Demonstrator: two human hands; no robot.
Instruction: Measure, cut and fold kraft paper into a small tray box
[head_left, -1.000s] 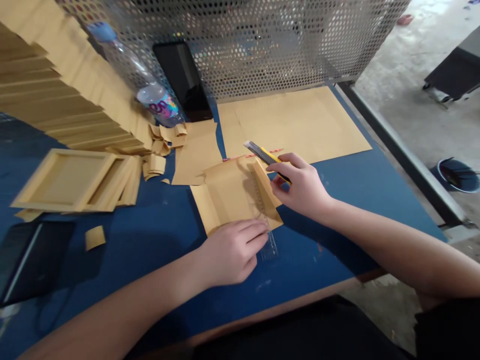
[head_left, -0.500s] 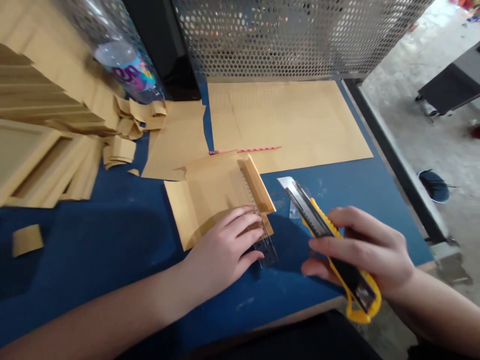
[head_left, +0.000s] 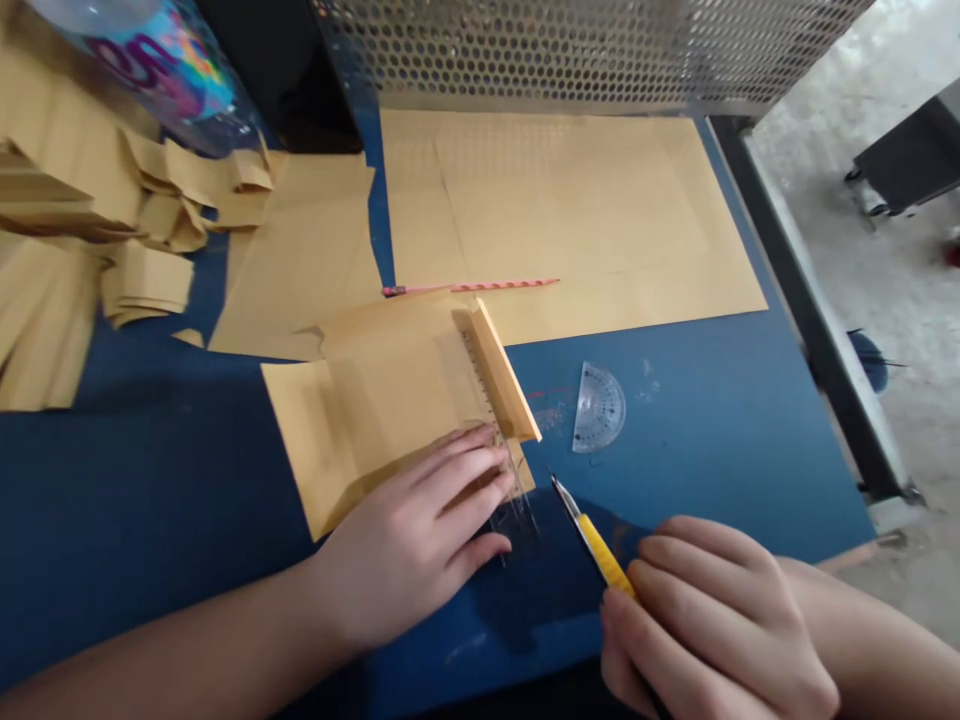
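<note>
My left hand presses a clear plastic ruler down onto a folded piece of brown paper, fingertips on its lower part and thumb by its near end. The paper's right edge carries a raised fold alongside the ruler. In my right hand, fingers wrapped round it, is a yellow utility knife. Its blade points up and left, a short way from the paper's lower right corner and apart from it. Most of the knife's handle is hidden by my fingers.
A clear protractor lies right of the paper on the blue tabletop. A pink pencil rests on large brown sheets behind. Paper scraps, folded brown pieces and a plastic bottle stand left, before a perforated metal panel.
My right hand has moved down, turning the knife edge-on with its tip lower, so the protractor now shows fully. My left hand stays on the ruler. The view has shifted slightly.
</note>
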